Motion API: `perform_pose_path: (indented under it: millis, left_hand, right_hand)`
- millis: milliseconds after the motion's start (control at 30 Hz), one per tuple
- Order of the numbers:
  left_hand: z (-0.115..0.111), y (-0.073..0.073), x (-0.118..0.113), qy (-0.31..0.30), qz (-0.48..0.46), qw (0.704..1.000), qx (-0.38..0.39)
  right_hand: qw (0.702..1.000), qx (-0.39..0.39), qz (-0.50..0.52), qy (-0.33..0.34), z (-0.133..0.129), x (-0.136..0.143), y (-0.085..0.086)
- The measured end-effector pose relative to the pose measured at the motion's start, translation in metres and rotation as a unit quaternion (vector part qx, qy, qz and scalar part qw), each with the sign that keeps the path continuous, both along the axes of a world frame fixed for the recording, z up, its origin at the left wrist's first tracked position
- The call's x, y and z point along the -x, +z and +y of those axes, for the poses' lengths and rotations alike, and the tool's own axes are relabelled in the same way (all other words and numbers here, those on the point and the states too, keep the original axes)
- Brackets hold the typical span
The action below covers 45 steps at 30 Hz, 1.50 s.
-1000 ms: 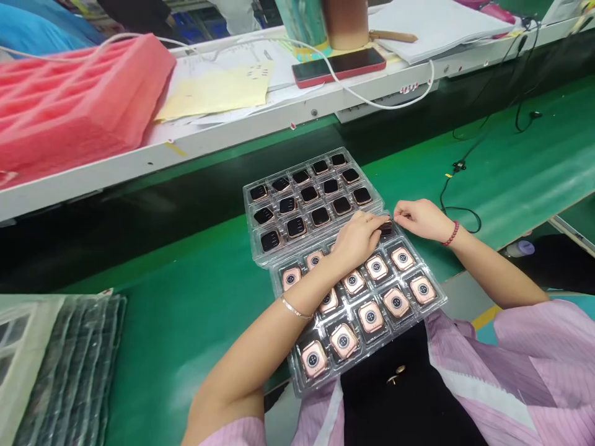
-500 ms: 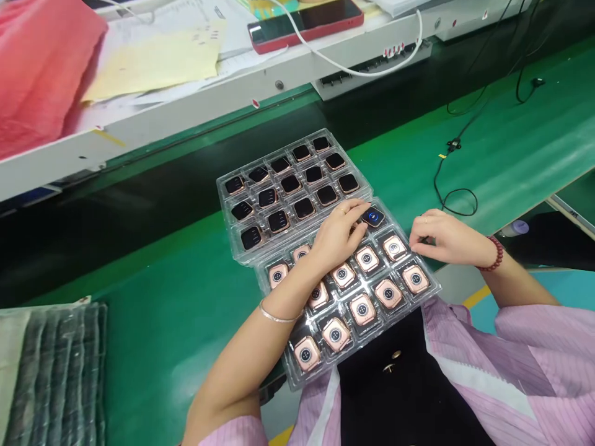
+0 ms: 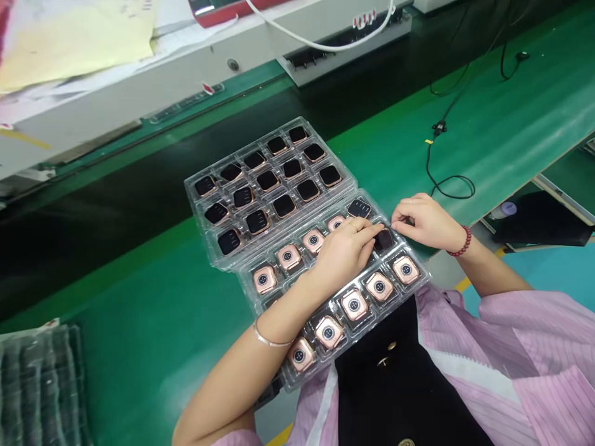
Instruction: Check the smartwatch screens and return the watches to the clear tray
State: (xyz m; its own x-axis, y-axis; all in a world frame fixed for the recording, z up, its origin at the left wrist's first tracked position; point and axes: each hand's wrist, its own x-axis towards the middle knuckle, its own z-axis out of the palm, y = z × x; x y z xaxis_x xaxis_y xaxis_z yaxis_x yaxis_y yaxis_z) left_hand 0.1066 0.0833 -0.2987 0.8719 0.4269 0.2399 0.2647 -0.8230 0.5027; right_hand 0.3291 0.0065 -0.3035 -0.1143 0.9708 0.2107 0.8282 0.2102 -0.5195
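Note:
Two clear plastic trays lie end to end. The far tray (image 3: 214, 255) holds several watches with dark screens up. In the near tray (image 3: 341, 349), most watches, such as this pink-gold one (image 3: 354, 305), show their backs. A watch with its screen up (image 3: 359, 209) sits in the near tray's far right corner. My left hand (image 3: 346, 251) reaches across this tray, index finger and thumb closed at the left edge of a dark-screened watch (image 3: 383, 240). My right hand (image 3: 422, 220) is curled just beyond that watch's right corner, fingertips pressed together; anything between them is too small to name.
A white shelf (image 3: 186, 80) with papers (image 3: 93, 37), a red-edged phone (image 3: 218, 13) and a white cable (image 3: 320, 44) runs above the green mat (image 3: 144, 322). Stacked clear trays (image 3: 44, 384) stand at the left. A black cable (image 3: 430, 164) lies at the right.
My left hand has left the corner watch, whose blue-lit screen now shows small marks, and moved to the neighbouring watch nearer me. That one showed its back before; now its screen is up.

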Motion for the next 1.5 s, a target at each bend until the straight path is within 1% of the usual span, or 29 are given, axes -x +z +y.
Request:
perform_pose_path:
  millis: [67, 133, 200, 233, 300, 367, 433, 500, 567, 633, 700, 767, 833, 933, 1100, 1167, 1233, 1267, 1300, 1333, 1400, 1467, 1500]
  left_hand:
    - [-0.001, -0.003, 0.001, -0.009, -0.007, 1.000, -0.018]
    - [-0.002, -0.003, 0.002, -0.020, -0.002, 0.999, -0.034]
    - [-0.001, -0.002, 0.003, -0.025, -0.003, 0.999, -0.034]
    - [0.000, -0.001, 0.003, -0.024, -0.009, 0.999, -0.026]
    - [0.002, 0.000, 0.004, -0.014, -0.026, 1.000, 0.000]
    - [0.005, 0.001, 0.005, -0.004, -0.040, 0.999, 0.028]
    - [0.007, 0.001, 0.006, 0.002, -0.047, 0.998, 0.047]
    - [0.009, 0.001, 0.007, 0.004, -0.051, 0.997, 0.059]
    - [0.010, 0.002, 0.007, 0.002, -0.053, 0.997, 0.063]
    - [0.010, 0.002, 0.008, -0.001, -0.053, 0.997, 0.062]
    - [0.009, 0.003, 0.007, -0.008, -0.051, 0.997, 0.059]
    - [0.005, 0.004, 0.006, -0.034, -0.046, 0.997, 0.049]
    - [0.001, 0.005, 0.004, -0.079, -0.035, 0.996, 0.034]
    - [-0.007, 0.006, 0.001, -0.136, -0.013, 0.990, 0.021]
    - [-0.014, 0.008, 0.001, -0.174, 0.008, 0.985, 0.018]
    - [-0.015, 0.009, 0.001, -0.185, 0.006, 0.983, 0.016]
    - [-0.013, 0.010, 0.001, -0.186, -0.010, 0.982, 0.019]
    - [-0.010, 0.010, 0.002, -0.175, -0.024, 0.984, 0.024]
    - [-0.006, 0.010, 0.003, -0.150, -0.042, 0.987, 0.029]
    - [-0.001, 0.010, 0.004, -0.107, -0.061, 0.992, 0.035]
    - [0.012, 0.009, 0.008, 0.019, -0.103, 0.994, 0.041]
    - [0.027, 0.006, 0.013, 0.144, -0.137, 0.979, 0.037]
    - [0.034, 0.004, 0.015, 0.187, -0.149, 0.970, 0.033]
  right_hand:
    - [0.999, -0.032, -0.014, -0.031, 0.002, 0.004, -0.003]
    - [0.994, -0.072, -0.028, -0.079, 0.003, 0.007, -0.004]
    - [0.989, -0.097, -0.026, -0.105, -0.001, 0.006, 0.000]
    - [0.990, -0.098, -0.020, -0.100, -0.006, 0.004, 0.004]
    - [0.996, -0.072, -0.006, -0.050, -0.022, -0.001, 0.016]
    - [0.999, -0.012, -0.008, 0.039, -0.042, -0.008, 0.027]
    - [0.993, 0.052, -0.016, 0.110, -0.059, -0.012, 0.035]
    - [0.988, 0.088, -0.002, 0.130, -0.068, -0.014, 0.039]
    - [0.987, 0.097, 0.042, 0.117, -0.070, -0.013, 0.039]
    - [0.989, 0.090, 0.078, 0.086, -0.065, -0.010, 0.038]
    - [0.995, 0.075, 0.061, 0.037, -0.059, -0.007, 0.034]
    - [0.998, 0.064, 0.012, -0.001, -0.054, -0.006, 0.030]
    - [0.998, 0.067, -0.022, -0.004, -0.050, -0.006, 0.025]
    - [0.997, 0.077, -0.022, 0.019, -0.050, -0.008, 0.022]
    - [0.998, 0.053, -0.010, 0.033, -0.055, -0.005, 0.020]
    - [0.999, 0.033, -0.007, 0.018, -0.056, -0.004, 0.019]
    - [1.000, 0.008, 0.001, -0.012, -0.053, -0.003, 0.018]
    - [1.000, -0.006, 0.006, -0.028, -0.049, -0.003, 0.018]
    - [0.999, -0.019, 0.009, -0.041, -0.042, -0.002, 0.019]
    - [0.998, -0.029, 0.009, -0.048, -0.034, 0.000, 0.019]
    - [0.998, -0.044, -0.004, -0.033, -0.009, 0.007, 0.020]
    - [0.998, -0.049, -0.031, 0.016, 0.019, 0.019, 0.021]
    - [0.997, -0.047, -0.051, 0.044, 0.033, 0.026, 0.021]
